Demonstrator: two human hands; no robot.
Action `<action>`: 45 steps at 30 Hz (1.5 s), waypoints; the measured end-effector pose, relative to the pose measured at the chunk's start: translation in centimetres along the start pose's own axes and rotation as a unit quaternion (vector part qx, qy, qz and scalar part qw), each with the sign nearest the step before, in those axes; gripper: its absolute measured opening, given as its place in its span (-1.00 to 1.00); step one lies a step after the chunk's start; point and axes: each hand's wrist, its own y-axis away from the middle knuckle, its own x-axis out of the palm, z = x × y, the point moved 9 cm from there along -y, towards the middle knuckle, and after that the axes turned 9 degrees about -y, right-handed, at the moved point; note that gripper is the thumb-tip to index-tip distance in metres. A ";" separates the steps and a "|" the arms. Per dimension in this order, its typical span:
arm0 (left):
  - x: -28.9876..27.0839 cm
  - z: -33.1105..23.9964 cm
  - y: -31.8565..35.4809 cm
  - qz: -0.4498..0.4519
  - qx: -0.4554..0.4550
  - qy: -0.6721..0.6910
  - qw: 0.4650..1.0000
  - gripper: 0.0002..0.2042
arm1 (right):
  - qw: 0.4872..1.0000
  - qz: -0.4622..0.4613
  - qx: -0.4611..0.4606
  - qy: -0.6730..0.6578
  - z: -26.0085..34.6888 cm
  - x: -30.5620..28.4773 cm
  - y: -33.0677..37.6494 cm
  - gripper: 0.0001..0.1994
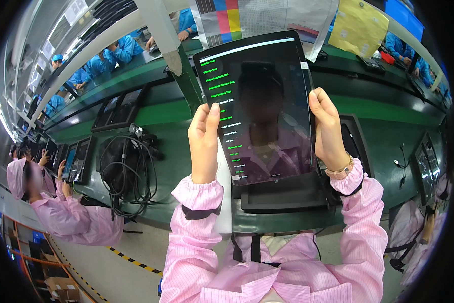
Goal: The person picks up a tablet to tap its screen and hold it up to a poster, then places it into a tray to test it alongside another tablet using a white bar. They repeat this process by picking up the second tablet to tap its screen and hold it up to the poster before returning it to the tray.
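Note:
A large dark tablet (267, 131) is held up in front of me, tilted a little, its screen facing me. Green and white lines of text run down the screen's left side, and the rest is black with reflections. My left hand (204, 136) grips the left edge, thumb on the front. On the opposite edge my right hand (330, 129) is closed, thumb along the rim. Both hands' other fingers are partly hidden behind the tablet. Below it, a black tray (282, 196) lies on the green bench (186, 113), partly covered by the tablet.
A heap of black cables (126, 171) lies on the bench to the left. Black trays (118, 108) stand farther back. A thin cable (401, 164) lies at right. A co-worker in pink (70, 212) sits at left; people in blue work across the bench beyond a post (158, 30).

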 end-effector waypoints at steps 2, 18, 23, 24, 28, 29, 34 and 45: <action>0.1 0.0 0.0 0.000 0.001 -0.004 1.000 -0.81 | 1.000 0.005 -0.001 -0.004 0.2 0.2 0.4 -0.85; 1.0 0.7 9.9 0.191 0.076 -0.051 0.977 -0.31 | 0.999 -0.008 -0.051 -0.002 2.7 -0.9 2.4 -0.84; 0.9 2.3 11.7 0.235 0.002 -0.033 0.972 -0.18 | 0.994 0.045 -0.089 -0.035 4.4 0.9 3.3 -0.86; 0.8 2.2 11.8 0.235 0.002 -0.033 0.971 -0.18 | 0.994 0.044 -0.089 -0.035 4.5 1.0 3.5 -0.86; 0.5 2.3 12.2 0.222 0.002 -0.032 0.974 -0.19 | 0.994 -0.009 -0.105 0.005 4.9 0.9 3.8 -0.87; 0.4 2.4 12.2 0.216 0.005 -0.032 0.976 -0.19 | 0.994 -0.010 -0.109 0.015 5.0 1.1 3.8 -0.84; 0.1 2.5 12.3 0.194 0.001 -0.025 0.981 -0.23 | 0.993 0.023 -0.103 -0.043 5.0 2.5 3.9 -0.87; -0.3 2.9 12.0 0.114 -0.010 -0.040 0.993 -0.29 | 0.993 0.027 -0.083 -0.080 4.2 2.4 3.6 -0.88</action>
